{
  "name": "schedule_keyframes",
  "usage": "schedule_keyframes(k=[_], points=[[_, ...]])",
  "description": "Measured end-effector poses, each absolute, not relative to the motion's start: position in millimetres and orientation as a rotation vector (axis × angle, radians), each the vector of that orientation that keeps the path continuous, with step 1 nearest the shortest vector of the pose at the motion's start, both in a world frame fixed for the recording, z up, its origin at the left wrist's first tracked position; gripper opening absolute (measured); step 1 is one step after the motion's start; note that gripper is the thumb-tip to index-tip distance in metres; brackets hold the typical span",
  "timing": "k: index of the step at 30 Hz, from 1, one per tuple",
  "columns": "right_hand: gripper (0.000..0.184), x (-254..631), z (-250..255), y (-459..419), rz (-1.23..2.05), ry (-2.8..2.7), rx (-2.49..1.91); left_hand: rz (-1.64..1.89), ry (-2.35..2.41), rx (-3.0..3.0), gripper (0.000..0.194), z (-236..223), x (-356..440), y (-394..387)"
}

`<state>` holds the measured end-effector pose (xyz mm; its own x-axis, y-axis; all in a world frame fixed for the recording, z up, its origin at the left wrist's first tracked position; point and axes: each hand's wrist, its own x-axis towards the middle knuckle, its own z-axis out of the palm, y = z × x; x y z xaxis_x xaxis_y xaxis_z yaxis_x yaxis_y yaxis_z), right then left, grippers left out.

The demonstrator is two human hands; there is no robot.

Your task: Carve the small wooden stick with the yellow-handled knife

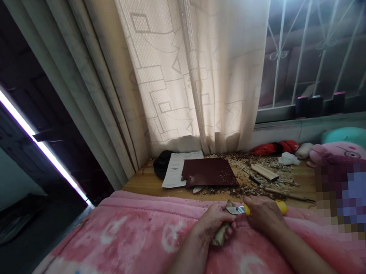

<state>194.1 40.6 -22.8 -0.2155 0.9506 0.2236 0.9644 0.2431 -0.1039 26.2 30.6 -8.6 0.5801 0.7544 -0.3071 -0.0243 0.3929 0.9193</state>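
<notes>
My left hand (214,220) is closed around a short, rough piece of wood (220,235), whose lower end sticks out below the palm and whose top shows above the thumb. In my right hand (263,214) is a utility knife with a yellow handle (281,207), gripped with the fingers wrapped round it. Its metal blade (236,209) points left and meets the upper end of the wood near my left thumb. Both hands are over a pink blanket (139,232). My fingers hide the middle of the wood and much of the handle.
Beyond the blanket, wood shavings (244,162) litter a wooden surface (145,182). On it lie a dark red board (209,172), white paper (170,179), a pale wooden block (265,172) and a thin stick (289,195). A pink plush toy (334,153) lies at the right.
</notes>
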Motion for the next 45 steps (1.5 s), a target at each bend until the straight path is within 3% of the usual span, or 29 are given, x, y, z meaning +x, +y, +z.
schedule_keyframes(k=[21, 32, 45], points=[[0.016, 208, -24, 50, -0.058, -2.116, -2.040, 0.492, 0.766, 1.027, 0.023, -13, 22, 32], [0.015, 199, -22, 41, -0.059, -2.276, -1.756, 0.541, 0.812, 1.062, 0.029, -16, 26, 33], [0.014, 197, -24, 41, -0.080, -2.319, -1.748, 0.544, 0.804, 1.081, 0.033, -14, 27, 32]])
